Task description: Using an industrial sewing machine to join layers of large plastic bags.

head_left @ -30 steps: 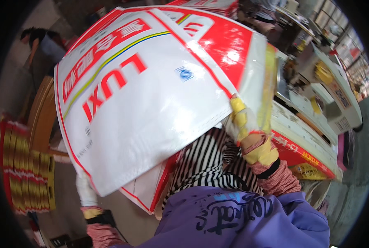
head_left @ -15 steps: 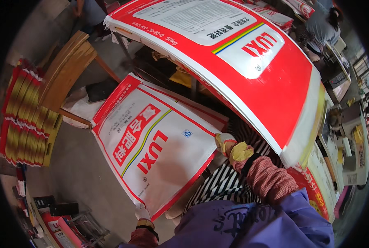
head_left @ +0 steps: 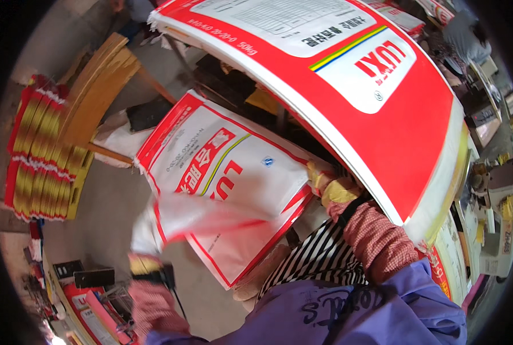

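Across my lap lies a pair or more of white-and-red woven sacks with printed panels, one on another. My right hand, in a worn yellowish glove, is closed on the corner of the top sack beside the large stack. At the far side of the sacks from it, my left hand, in a white glove and smeared by motion, grips the top sack's lower edge. That edge is lifted and folded over, blurred, so the sack beneath shows its red-bordered corner.
A tall stack of flat red-and-white sacks on a table arches close at my right. Yellow bundles with red edges and a wooden bench stand left. Grey floor lies between. A person sits at the far right, near machines.
My left hand has moved up and left, pulling the top sack's lower edge over and away from the sack beneath. My right hand keeps its hold on the corner; the view has shifted slightly.
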The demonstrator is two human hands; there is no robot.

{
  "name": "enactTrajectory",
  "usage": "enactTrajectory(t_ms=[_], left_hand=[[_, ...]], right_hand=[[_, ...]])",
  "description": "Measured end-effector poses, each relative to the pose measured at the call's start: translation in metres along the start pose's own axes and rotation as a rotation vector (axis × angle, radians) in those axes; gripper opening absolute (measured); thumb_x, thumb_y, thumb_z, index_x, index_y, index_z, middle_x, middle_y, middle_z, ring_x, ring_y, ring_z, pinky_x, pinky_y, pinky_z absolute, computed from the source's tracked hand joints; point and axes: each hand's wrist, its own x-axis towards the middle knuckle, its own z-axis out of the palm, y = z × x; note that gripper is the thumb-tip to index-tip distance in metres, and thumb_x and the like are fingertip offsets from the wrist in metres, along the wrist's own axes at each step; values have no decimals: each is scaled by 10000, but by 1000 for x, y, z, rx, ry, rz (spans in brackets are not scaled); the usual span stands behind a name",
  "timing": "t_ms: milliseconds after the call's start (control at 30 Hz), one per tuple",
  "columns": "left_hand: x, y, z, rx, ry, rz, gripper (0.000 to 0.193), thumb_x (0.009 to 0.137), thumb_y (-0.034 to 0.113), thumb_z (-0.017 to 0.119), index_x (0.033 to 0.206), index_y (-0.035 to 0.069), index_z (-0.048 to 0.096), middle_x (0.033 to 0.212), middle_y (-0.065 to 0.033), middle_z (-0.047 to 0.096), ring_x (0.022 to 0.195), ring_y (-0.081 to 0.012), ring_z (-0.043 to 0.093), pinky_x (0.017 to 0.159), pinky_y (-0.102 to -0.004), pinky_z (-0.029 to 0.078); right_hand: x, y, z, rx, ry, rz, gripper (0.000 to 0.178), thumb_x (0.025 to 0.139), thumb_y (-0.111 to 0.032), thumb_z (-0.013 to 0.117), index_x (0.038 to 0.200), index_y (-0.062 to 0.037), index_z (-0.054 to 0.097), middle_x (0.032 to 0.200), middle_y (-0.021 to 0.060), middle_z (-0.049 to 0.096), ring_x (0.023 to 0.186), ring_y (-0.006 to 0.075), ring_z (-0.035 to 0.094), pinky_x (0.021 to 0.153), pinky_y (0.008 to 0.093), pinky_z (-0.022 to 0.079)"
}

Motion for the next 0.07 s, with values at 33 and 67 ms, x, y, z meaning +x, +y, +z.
enactTrajectory(t_ms=[33,67], left_hand=[[22,35,-57,759,-101,363,339,884,184,467,1119,-58,502,1042,-166,588,972,-252,571,871,-364,462],[40,58,-45,595,-102,338,312,898,214,464,1078,-34,521,1022,-140,592,941,-213,572,831,-340,466]], right_hand=[[17,17,8,140,-249,98,412,870,-424,478,1212,-193,475,1203,4,503,1093,68,437,994,294,254],[17,10,19,139,-265,86,412,870,-424,478,1212,-193,475,1203,4,503,1093,68,437,994,294,254]])
